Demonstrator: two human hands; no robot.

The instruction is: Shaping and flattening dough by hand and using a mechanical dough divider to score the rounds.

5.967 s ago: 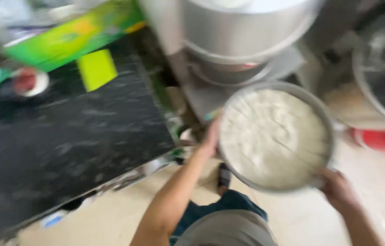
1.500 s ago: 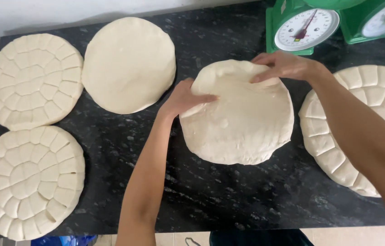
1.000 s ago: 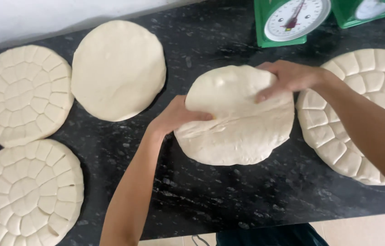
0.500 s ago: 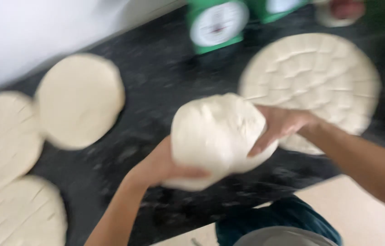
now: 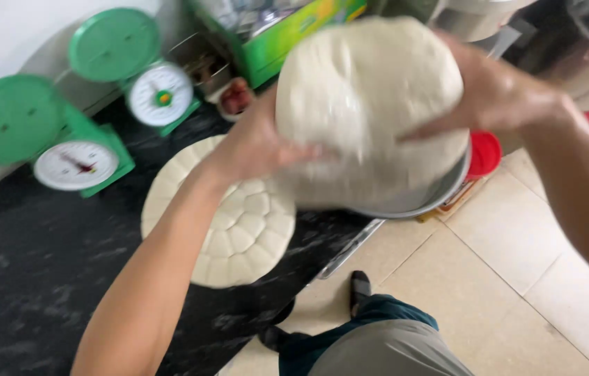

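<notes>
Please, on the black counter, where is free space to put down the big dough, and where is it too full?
Both hands, left hand and right hand, hold the large pale dough round over a metal pan. The black speckled counter is bare below the two green dial scales, left of the scored dough disc. The far edge near the scales and green box is crowded.

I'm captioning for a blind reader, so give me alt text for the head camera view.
Two bare hands, left hand and right hand, hold up a big round of dough over a metal pan. Below on the black counter lie a scored dough disc and two green scales.
</notes>
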